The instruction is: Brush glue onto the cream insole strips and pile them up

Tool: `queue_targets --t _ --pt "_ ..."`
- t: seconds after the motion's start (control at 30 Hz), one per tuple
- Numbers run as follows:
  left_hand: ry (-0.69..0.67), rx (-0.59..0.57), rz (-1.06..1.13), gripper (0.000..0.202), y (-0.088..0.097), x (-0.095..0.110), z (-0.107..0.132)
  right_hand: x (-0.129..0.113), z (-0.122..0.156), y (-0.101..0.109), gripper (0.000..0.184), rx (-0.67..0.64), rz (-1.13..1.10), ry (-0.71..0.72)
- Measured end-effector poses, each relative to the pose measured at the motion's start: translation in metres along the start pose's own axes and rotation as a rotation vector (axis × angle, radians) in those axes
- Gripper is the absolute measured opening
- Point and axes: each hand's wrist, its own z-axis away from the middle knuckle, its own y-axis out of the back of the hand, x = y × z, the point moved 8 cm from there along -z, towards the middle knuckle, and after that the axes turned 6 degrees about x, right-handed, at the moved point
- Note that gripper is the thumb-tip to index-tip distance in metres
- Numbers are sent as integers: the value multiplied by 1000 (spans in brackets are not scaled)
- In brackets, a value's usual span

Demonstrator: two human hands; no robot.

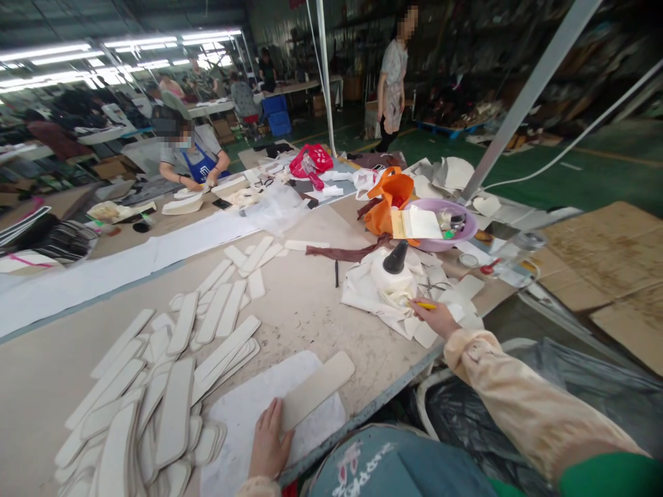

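My left hand (269,442) lies flat with fingers stretched out on the near end of a long cream strip (317,389). The strip rests on a white sheet (243,414) at the table's front edge. My right hand (439,316) reaches right, fingers closed round a thin yellow brush or pen (425,305). It is next to a white glue bottle with a black nozzle (392,270), which stands on crumpled white cloth (370,293).
Several cream strips (170,373) lie spread over the table's left half. A purple basin (448,226), an orange bag (391,197) and scissors (432,286) sit at the right. A seated person (189,155) works across the table; another stands behind. A black-lined bin (466,414) is below the edge.
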Motion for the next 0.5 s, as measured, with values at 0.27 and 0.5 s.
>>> queue_targets --t 0.27,0.5 --pt "-40 6 45 59 5 3 -3 -28 20 8 28 -32 101 233" --pt "67 -147 96 71 24 22 -9 -35 13 -1 31 -102 262 430"
